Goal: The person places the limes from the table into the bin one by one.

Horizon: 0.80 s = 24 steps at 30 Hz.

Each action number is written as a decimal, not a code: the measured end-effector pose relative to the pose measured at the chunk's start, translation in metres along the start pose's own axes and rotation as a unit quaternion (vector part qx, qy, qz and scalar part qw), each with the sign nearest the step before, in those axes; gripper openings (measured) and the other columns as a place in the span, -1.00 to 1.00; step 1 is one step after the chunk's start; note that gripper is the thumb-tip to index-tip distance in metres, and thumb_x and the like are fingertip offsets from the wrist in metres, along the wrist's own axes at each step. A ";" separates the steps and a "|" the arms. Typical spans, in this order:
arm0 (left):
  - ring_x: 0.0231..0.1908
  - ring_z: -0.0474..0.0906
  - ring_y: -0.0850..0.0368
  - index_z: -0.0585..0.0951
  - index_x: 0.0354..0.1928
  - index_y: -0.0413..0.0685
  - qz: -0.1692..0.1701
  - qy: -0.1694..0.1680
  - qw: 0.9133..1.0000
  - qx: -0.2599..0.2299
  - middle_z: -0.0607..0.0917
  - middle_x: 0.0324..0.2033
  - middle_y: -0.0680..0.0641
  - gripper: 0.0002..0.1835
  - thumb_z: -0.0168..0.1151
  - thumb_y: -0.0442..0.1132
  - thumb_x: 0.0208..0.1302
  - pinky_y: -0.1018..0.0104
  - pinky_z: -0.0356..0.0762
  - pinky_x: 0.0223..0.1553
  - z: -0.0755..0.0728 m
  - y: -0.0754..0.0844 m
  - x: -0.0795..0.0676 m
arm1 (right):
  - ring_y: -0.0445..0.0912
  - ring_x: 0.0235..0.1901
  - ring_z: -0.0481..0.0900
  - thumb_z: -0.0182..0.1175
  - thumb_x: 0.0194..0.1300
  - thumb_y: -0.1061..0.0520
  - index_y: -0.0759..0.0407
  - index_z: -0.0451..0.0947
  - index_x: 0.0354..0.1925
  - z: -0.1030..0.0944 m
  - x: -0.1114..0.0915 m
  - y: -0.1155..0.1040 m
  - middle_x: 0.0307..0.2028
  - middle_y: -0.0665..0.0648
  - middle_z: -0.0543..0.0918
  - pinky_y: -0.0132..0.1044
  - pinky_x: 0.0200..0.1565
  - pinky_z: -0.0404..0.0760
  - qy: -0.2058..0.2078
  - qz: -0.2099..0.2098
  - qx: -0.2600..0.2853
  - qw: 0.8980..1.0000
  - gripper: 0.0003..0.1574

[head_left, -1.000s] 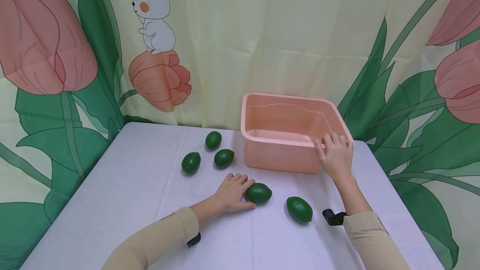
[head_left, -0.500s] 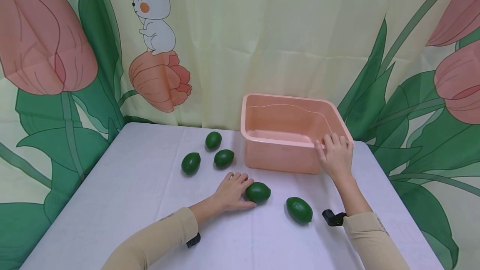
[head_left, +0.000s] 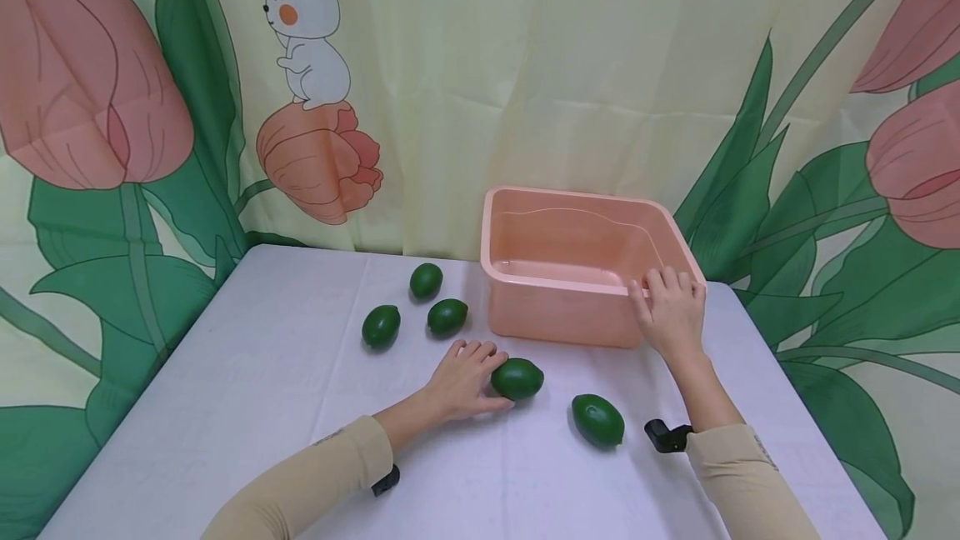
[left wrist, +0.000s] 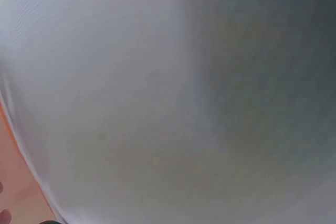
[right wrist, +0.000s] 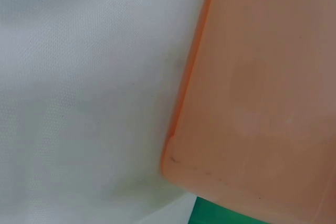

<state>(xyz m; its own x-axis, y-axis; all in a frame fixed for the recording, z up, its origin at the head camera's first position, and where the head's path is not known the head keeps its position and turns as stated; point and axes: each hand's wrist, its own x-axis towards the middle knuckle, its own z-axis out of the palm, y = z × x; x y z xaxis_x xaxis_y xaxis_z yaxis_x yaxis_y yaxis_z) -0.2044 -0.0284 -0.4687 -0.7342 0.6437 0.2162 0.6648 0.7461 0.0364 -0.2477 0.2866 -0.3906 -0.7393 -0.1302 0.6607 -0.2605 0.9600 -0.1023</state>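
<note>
My left hand (head_left: pixel 467 382) grips a green lime (head_left: pixel 517 379) from its left side, fingers over the far end and thumb at the near side. With fingers hooked over the front rim near the right corner, my right hand (head_left: pixel 670 312) holds a pink plastic bin (head_left: pixel 562 307). The bin's inside shows bare. Another lime (head_left: pixel 597 421) lies on the white cloth between the two forearms. In the right wrist view, the bin's wall (right wrist: pixel 257 93) fills the right half. The left wrist view is mostly blurred cloth, with a pink strip of the bin (left wrist: pixel 18 177) at lower left.
Three more limes, a far one (head_left: pixel 426 282), a left one (head_left: pixel 381 327) and a right one (head_left: pixel 447 317), lie left of the bin on the white tablecloth (head_left: pixel 285 357). A curtain (head_left: pixel 450 107) printed with tulips and a rabbit hangs behind the table.
My left hand and the lime in it have shifted slightly up toward the bin. My right hand, the bin and the other limes have stayed put.
</note>
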 end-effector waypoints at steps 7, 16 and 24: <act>-0.07 0.37 0.10 0.43 0.08 0.14 0.002 0.033 0.999 -0.003 0.47 -0.08 0.04 -0.30 0.00 0.42 0.00 0.07 0.26 0.03 -0.008 -0.005 0.003 | 0.20 -0.23 0.28 -0.15 0.29 -0.10 0.27 0.37 -0.33 -0.001 -0.001 0.000 -0.31 0.30 0.42 0.14 -0.10 0.13 -0.004 0.006 0.000 1.000 -0.56; 0.02 0.35 0.03 0.45 0.12 0.07 -0.017 0.048 0.999 -0.018 0.49 0.01 -0.01 -0.26 0.04 0.39 -0.01 0.03 0.26 0.05 -0.030 -0.014 0.007 | 0.19 -0.25 0.28 -0.09 0.25 -0.07 0.27 0.36 -0.35 -0.002 -0.001 -0.001 -0.34 0.30 0.43 0.14 -0.12 0.14 0.000 0.003 0.000 1.000 -0.60; 0.01 0.33 0.03 0.43 0.15 0.02 -0.029 0.065 0.997 -0.023 0.47 0.01 -0.04 -0.24 0.07 0.36 -0.01 0.00 0.22 0.07 -0.045 -0.021 0.008 | 0.19 -0.24 0.28 -0.13 0.27 -0.09 0.27 0.35 -0.36 0.001 -0.001 0.000 -0.34 0.29 0.42 0.13 -0.12 0.14 0.005 0.000 -0.001 1.000 -0.58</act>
<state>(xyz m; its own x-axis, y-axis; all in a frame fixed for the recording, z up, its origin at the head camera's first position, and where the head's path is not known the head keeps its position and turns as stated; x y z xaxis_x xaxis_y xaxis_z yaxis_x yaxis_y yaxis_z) -0.2183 -0.0462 -0.4240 -0.7494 0.5703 0.3363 0.6297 0.7709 0.0959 -0.2478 0.2867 -0.3914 -0.7334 -0.1278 0.6677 -0.2597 0.9603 -0.1014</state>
